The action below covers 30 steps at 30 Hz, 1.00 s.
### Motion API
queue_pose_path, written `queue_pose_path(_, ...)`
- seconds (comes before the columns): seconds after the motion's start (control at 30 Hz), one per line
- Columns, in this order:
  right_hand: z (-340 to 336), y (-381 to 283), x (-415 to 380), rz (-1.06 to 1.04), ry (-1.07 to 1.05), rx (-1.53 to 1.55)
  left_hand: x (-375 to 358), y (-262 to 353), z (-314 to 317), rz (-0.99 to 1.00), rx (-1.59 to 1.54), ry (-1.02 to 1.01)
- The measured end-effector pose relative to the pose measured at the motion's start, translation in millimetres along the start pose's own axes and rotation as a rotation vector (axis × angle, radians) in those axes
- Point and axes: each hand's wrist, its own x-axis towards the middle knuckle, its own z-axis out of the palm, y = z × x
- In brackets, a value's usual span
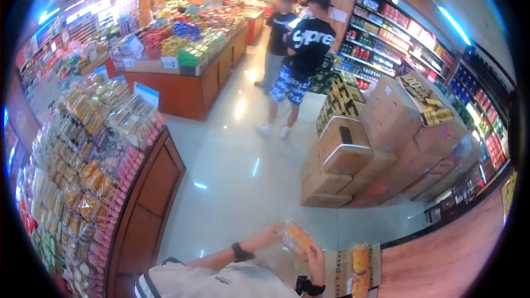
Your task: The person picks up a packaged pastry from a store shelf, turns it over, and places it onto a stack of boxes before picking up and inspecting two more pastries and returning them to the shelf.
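A small clear-wrapped orange-yellow bread [298, 239] is held between my two hands, over the floor at the lower middle. My left hand [270, 235], with a dark watch at the wrist, grips the wrapper at its left end. At the lower right end, my right hand [316, 260] has its fingers closed on the same packet; a black band is on that wrist. Just right of my right hand is a cardboard box [333, 267] with printing on it. Wrapped yellow breads [360, 258] of similar look lie in or on this box.
A sloped display of packaged snacks [83, 171] stands on the left. Stacked cartons [381, 160] rise ahead on the right, beside drink shelves [386, 33]. Two people [306, 44] stand in the aisle near a candy counter [176, 85]. A wood-coloured counter [436, 254] lies at lower right.
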Motion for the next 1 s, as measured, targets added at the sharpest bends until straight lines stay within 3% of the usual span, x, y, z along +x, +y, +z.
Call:
queue_pose_path(0.07,22.4,-12.4,4.0,-0.048,-0.037,-0.111,-26.0,16.4,-27.3,-0.039,-0.026,0.047)
queue_pose_path(0.2,96.1,-83.0,-13.6,-0.062,-0.087,-0.018,-66.3,-12.8,-57.3,-0.091,-0.019,0.331)
queue_pose_path(0.43,191.4,-84.1,-10.1,-0.319,-0.155,-0.345,-110.7,-49.8,-111.9,-0.049,-0.095,0.617)
queue_pose_path(0.53,218.2,-80.1,-4.5,-0.384,-0.265,-0.204,-137.5,-36.8,-138.7,-0.094,-0.123,0.674)
queue_pose_path(0.63,251.4,-118.3,-19.3,-0.342,-0.4,-0.206,-164.0,-37.9,-155.1,-0.105,-0.196,0.774)
queue_pose_path(1.0,375.8,-123.7,-1.3,-0.396,-0.732,-0.34,-252.7,-45.1,-207.8,-0.118,-0.263,1.171)
